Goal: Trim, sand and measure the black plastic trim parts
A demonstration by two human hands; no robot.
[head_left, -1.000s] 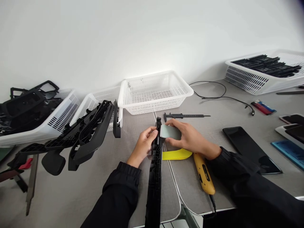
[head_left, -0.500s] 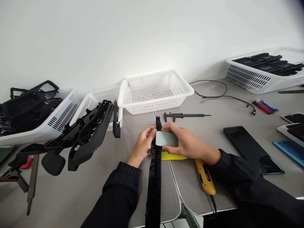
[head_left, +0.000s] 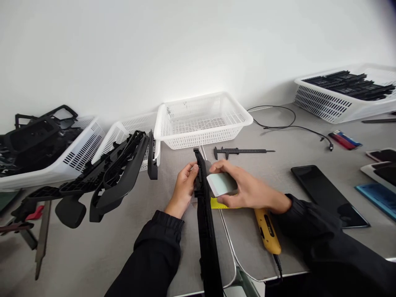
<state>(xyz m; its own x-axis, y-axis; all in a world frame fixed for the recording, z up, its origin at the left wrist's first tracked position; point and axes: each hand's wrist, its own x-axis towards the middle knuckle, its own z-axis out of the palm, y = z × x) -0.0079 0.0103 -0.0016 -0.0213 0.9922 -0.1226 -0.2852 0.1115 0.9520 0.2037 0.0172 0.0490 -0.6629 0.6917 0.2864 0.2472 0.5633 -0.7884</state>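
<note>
My left hand (head_left: 183,187) grips a long black plastic trim strip (head_left: 206,231) near its far end, thumb on top. The strip runs toward me past the table's front edge. Just right of it, my right hand (head_left: 243,187) pinches a pale grey-green rectangular block (head_left: 221,184) between thumb and fingers, tilted so that one end face shows. Whether the block touches the strip I cannot tell. Partly covered by my right hand, a yellow toothed-edge tool (head_left: 225,203) lies on the table. Close to my right wrist lies a yellow corded hand tool (head_left: 267,232).
Behind my hands stands a white basket (head_left: 202,136); black calipers (head_left: 244,151) lie before it. Curved black parts (head_left: 123,173) jut from a basket on the left. At right are a black phone (head_left: 329,196), a cable (head_left: 293,119) and a basket of black strips (head_left: 328,105).
The block has moved right and tilted; it lay flat over the strip before. The strip's far end has shifted left and its near end right, while my left hand keeps its hold.
</note>
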